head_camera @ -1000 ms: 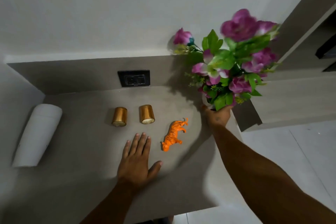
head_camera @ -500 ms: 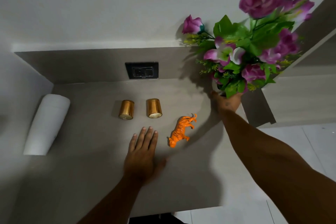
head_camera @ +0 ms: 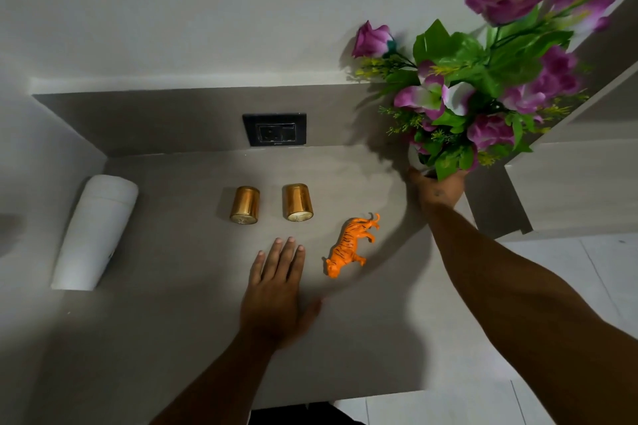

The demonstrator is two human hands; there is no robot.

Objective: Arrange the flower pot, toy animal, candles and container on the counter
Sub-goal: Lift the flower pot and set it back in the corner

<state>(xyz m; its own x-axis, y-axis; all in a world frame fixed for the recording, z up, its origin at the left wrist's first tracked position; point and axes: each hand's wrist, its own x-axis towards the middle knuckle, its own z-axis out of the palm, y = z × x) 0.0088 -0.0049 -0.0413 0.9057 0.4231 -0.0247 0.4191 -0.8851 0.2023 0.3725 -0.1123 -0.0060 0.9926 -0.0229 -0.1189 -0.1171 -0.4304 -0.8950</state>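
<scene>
1. The right hand (head_camera: 435, 188) is wrapped around the base of the flower pot (head_camera: 419, 159), holding it at the far right edge of the tabletop (head_camera: 165, 338); whether the pot's bottom touches the surface is hidden by the hand and the foliage
2. The left hand (head_camera: 276, 290) lies flat on the tabletop, fingers together and stretched out, gripping nothing
3. The two gold candles (head_camera: 245, 205) stand side by side near the middle, the orange toy animal (head_camera: 350, 245) is just right of the left hand, and the white container (head_camera: 95, 231) lies on its side at the far left
4. The bouquet is tall and top-heavy; set down this near the edge, the pot could tip off the side
5. Swinging the pot inward could knock the toy animal or the nearer candle
6. The container, lying down, looks free to roll if bumped
</scene>
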